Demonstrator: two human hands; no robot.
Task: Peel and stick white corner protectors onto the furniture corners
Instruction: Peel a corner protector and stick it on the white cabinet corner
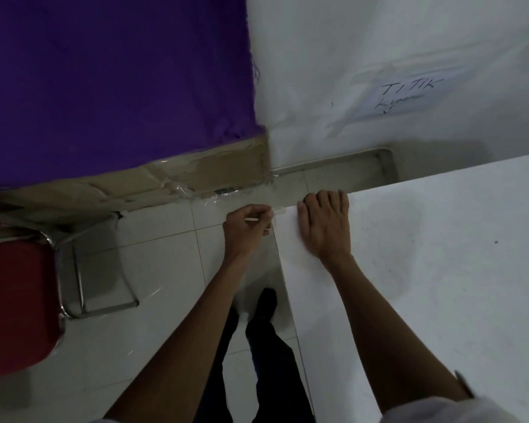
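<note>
one protector [277, 212] pinched at table [409, 245] corner (left hand [246, 228])

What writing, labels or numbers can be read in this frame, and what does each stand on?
"TITIK": handwritten in dark pen on a pale sheet of paper fixed to the white wall.
Second line on the same sheet: seems to start with "K", but the rest is too blurred to read.
Small mark under that line: unreadable.
No other text shows.

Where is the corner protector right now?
Head view, centre: the corner protector sits at the corner of the white table, pinched by the left hand, right hand flat beside it.
</note>
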